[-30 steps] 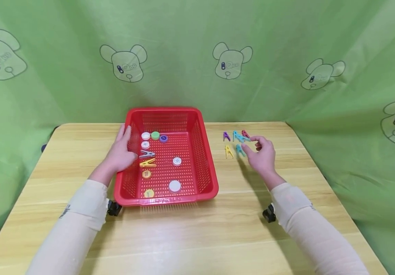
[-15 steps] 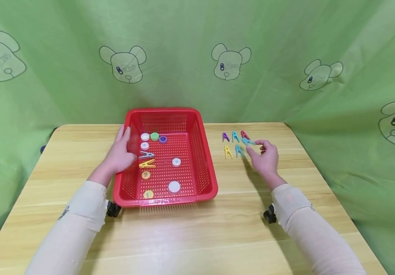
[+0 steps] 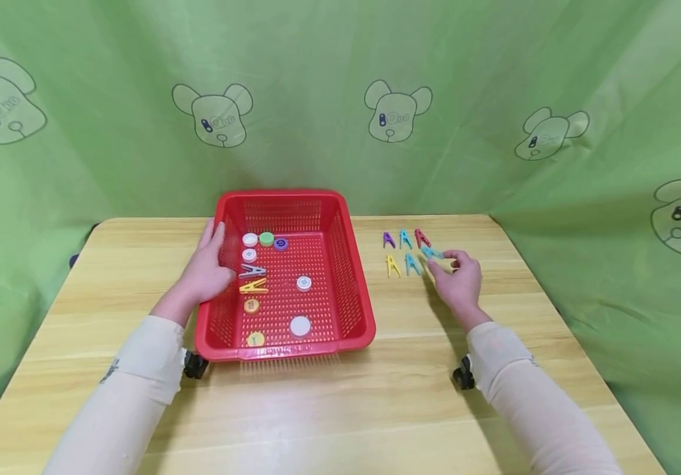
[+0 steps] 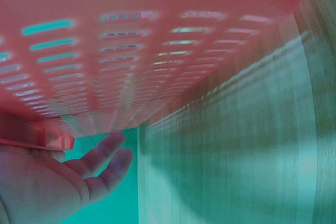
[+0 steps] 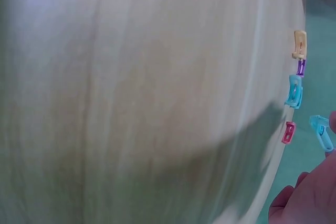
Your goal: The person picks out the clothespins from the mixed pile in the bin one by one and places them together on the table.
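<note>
On the left side of a red plastic basket point(image 3: 370, 323), my left hand point(image 3: 200, 272) holds the rim, thumb over the inner side. The left wrist view shows some of its fingers point(image 4: 109, 174) outside the slotted wall. My right hand point(image 3: 460, 282) pinches a light blue clothespin point(image 3: 431, 252) between thumb and fingertips; the right wrist view shows this clothespin point(image 5: 321, 132) held above the tabletop. Close by lie a purple clothespin point(image 3: 389, 239), a blue one, a red clothespin point(image 3: 422, 238), a yellow clothespin point(image 3: 393, 265) and another blue clothespin point(image 3: 413, 264).
Inside the basket are several bottle caps, among them a green cap point(image 3: 266, 239) and a large white cap point(image 3: 300, 326), plus a grey clothespin point(image 3: 252, 271) and a yellow one. A green curtain point(image 3: 316, 132) hangs behind the wooden table point(image 3: 340, 422).
My right hand has taken the light blue clothespin from among the others and drawn it slightly right and nearer. The left hand stays on the basket.
</note>
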Available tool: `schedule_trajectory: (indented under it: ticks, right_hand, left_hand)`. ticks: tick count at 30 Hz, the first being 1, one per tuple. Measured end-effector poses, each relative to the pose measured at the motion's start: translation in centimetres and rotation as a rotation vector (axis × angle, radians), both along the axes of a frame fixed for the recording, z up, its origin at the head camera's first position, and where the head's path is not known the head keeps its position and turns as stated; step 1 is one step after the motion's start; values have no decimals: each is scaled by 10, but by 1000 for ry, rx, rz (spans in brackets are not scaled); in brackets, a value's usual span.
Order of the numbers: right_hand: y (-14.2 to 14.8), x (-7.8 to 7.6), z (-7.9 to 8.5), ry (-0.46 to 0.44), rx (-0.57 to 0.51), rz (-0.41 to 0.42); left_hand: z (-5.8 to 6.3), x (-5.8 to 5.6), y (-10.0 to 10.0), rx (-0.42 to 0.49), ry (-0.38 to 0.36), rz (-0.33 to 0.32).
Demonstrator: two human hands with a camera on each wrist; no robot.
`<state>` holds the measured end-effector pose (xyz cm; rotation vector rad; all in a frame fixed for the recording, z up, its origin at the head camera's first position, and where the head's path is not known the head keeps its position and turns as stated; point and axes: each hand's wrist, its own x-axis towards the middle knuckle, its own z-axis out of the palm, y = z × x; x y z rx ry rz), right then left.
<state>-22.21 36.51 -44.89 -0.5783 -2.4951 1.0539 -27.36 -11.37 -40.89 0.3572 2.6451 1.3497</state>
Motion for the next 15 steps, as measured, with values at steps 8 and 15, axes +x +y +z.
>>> schedule_trajectory:
  ticks: [8,15]
  right_hand:
    - [4,0,-5,-37,-11,-34]
    - [10,-2,-12,-90,-16,-46]
  left_hand:
    - [0,0,0,-12,14,-3]
    - [-1,1,1,-9,16,-5]
